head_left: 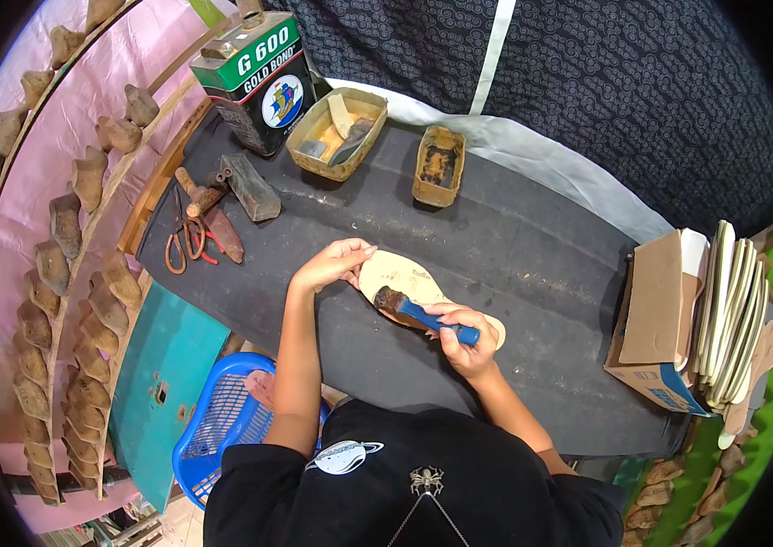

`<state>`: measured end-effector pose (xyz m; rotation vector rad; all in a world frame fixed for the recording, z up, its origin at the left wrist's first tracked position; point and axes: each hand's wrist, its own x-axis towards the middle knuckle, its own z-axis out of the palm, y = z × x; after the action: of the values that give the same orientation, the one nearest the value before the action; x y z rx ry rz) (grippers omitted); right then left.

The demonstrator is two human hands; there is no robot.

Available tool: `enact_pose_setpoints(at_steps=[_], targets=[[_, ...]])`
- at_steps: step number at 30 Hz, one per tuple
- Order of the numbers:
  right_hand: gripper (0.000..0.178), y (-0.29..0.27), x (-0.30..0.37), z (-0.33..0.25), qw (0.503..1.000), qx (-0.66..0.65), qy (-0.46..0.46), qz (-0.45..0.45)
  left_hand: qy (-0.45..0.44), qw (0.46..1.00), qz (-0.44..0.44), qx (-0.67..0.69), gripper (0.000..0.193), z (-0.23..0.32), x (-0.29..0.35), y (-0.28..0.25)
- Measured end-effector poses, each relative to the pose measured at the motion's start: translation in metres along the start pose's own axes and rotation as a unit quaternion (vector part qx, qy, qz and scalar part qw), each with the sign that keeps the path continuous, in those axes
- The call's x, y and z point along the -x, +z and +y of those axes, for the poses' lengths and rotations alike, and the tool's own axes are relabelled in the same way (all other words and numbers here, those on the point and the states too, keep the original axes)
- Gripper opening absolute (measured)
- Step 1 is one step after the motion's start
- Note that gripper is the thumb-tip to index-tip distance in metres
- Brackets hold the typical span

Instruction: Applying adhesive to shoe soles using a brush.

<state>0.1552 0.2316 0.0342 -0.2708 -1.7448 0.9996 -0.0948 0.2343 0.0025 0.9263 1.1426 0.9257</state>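
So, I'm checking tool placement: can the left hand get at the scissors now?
Probably yes: the scissors look largely uncovered, though the left hand would first have to release the sole.

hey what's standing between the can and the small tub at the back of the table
In the head view, the larger tub stands between the can and the small tub.

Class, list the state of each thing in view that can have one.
Pale sole: marked, held.
Left hand: closed on the sole's edge.
Brush: held, bristles toward the sole.
Right hand: closed around the brush.
Large tub: uncovered, pieces inside.
Small tub: uncovered, stained inside.
Metal can: upright.
Scissors: lying down.
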Motion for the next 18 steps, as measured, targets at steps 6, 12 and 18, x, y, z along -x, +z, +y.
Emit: enact_pose_setpoints(at_steps=[6,12,18], targets=[[0.007,-0.029,0.013,-0.009,0.998,0.044,-0.039,0.035,0.003,1.0,-0.002,-0.012,0.025,-0.003,0.0,-0.003],[0.007,-0.045,0.015,-0.018,0.995,0.079,-0.028,0.063,-0.002,1.0,0.006,-0.03,0.026,0.001,0.001,-0.001],[0.012,-0.016,-0.004,-0.012,0.999,0.016,-0.031,0.022,-0.006,0.999,0.013,-0.043,0.027,0.003,0.002,0.001]])
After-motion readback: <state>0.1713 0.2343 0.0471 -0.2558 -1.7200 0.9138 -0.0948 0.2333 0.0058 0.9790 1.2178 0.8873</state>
